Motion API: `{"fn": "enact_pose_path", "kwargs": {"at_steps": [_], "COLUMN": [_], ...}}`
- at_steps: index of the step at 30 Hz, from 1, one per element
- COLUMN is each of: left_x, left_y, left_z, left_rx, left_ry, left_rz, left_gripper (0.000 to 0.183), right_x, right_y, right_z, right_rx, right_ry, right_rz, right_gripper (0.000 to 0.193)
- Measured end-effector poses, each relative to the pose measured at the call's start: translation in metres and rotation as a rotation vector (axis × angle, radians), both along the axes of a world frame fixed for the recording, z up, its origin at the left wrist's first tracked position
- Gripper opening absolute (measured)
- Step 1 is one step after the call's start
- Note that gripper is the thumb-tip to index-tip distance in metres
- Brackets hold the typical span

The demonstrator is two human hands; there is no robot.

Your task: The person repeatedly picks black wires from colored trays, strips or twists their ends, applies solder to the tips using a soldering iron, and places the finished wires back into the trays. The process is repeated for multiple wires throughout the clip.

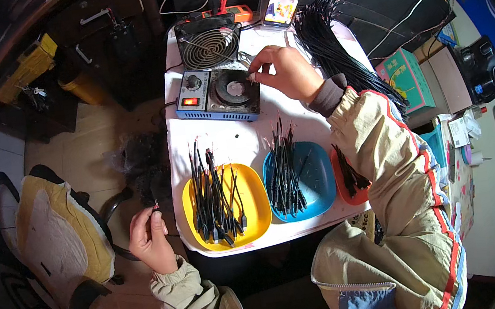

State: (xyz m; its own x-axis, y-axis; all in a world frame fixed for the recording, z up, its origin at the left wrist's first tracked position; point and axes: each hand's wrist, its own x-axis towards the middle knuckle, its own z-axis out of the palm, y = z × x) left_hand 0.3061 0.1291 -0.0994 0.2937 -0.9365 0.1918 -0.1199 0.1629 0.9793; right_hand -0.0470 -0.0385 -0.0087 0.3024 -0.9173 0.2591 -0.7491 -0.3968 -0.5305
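My left hand (pixel 152 240), off the table's left side, pinches a black cable (pixel 156 208) whose thin bare wire ends poke up above the fingertips. Most of that cable is hidden in the hand. My right hand (pixel 287 72) is closed at the right edge of a solder pot (pixel 218 115), a blue box with a knob, a lit red switch and a round dark well. Something tiny shows at its fingertips, too small to name. Nearer me, a yellow tray (pixel 257 206) holds black cables with plugs, and a blue tray (pixel 318 176) holds short black cables with stripped ends.
A fan (pixel 208 48) stands behind the solder pot. A phone (pixel 285 0) leans upright at the back, beside a long bundle of black cables (pixel 333 45). My right sleeve partly covers a red tray (pixel 344 189). A chair (pixel 62 230) stands at left.
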Motion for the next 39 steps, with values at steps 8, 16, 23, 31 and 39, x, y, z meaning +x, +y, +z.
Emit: {"fn": "enact_pose_path", "kwargs": {"at_steps": [8,16,23,31,39], "left_x": [0.001,0.002,-0.003,-0.027,-0.044], "left_y": [0.000,0.000,0.003,0.025,0.075], "left_z": [0.002,-0.001,0.017,0.054,0.125], "left_rx": [0.021,-0.006,-0.016,0.017,-0.255], "left_ry": [0.030,0.012,0.023,0.420,-0.165], "left_rz": [-0.007,0.002,-0.006,-0.123,-0.050], "left_gripper": [0.014,0.013,0.011,0.012,0.013], "right_x": [0.001,-0.022,-0.038,-0.032,-0.009], "right_y": [-0.005,-0.011,-0.010,0.008,0.126], "right_z": [-0.004,-0.014,-0.022,-0.020,0.055], "right_rx": [-0.095,0.242,0.557,0.356,0.189], "right_ry": [0.030,-0.210,-0.535,-0.282,-0.306], "right_rz": [-0.002,-0.154,-0.321,-0.246,0.081], "right_gripper": [0.014,0.018,0.019,0.022,0.020]}}
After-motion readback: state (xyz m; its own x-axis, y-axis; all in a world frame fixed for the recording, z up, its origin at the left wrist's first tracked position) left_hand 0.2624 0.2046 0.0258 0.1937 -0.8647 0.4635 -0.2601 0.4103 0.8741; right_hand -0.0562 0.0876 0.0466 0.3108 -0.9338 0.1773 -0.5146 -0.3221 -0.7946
